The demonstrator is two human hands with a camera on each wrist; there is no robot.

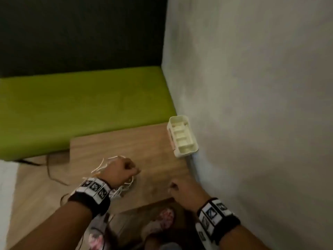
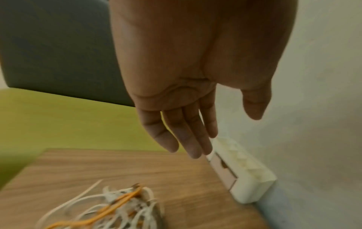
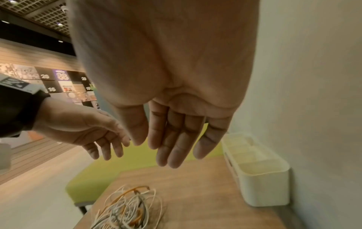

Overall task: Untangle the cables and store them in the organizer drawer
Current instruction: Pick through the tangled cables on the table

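A tangle of white, grey and orange cables (image 1: 118, 189) lies on the wooden table (image 1: 153, 147); it also shows in the wrist views (image 2: 109, 207) (image 3: 129, 207). The cream organizer drawer (image 1: 182, 137) with several compartments stands against the wall, seemingly empty (image 2: 252, 182) (image 3: 262, 178). My left hand (image 1: 124, 170) hovers just above the tangle, fingers straight and holding nothing (image 2: 195, 136) (image 3: 94, 131). My right hand (image 1: 180, 188) hangs over the table to the right of the cables, fingers also straight and empty (image 3: 176, 139).
A grey wall (image 1: 252, 105) runs along the table's right edge. A green bench seat (image 1: 81, 109) with a dark backrest lies beyond the table's far edge. Patterned clothing on my lap (image 1: 162, 222) shows below the near edge. Pale floor lies to the left.
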